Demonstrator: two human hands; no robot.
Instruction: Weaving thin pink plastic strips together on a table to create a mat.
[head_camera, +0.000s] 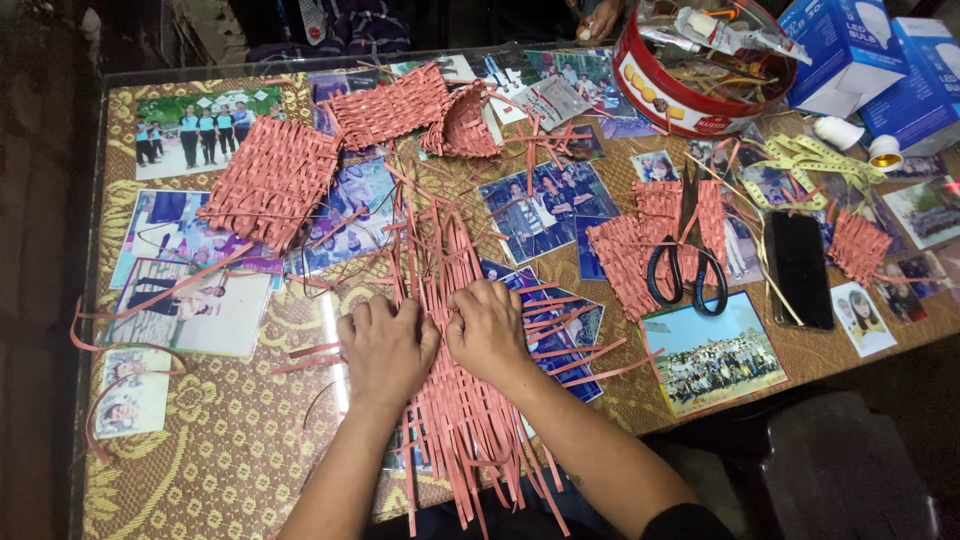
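Both my hands press down on a half-woven mat of pink strips lying in the middle of the glass-topped table. My left hand rests flat on the weave with its fingers bent over the strips. Right beside it, touching, my right hand pinches at strips near the mat's centre. Loose strip ends fan out toward me and past the table's front edge. Whether either hand grips one single strip is hidden by the fingers.
Finished pink woven panels and a curved woven piece lie at the back left. Black scissors rest on another panel, next to a dark phone. A red round tin, blue boxes and another person's hand are at the far edge.
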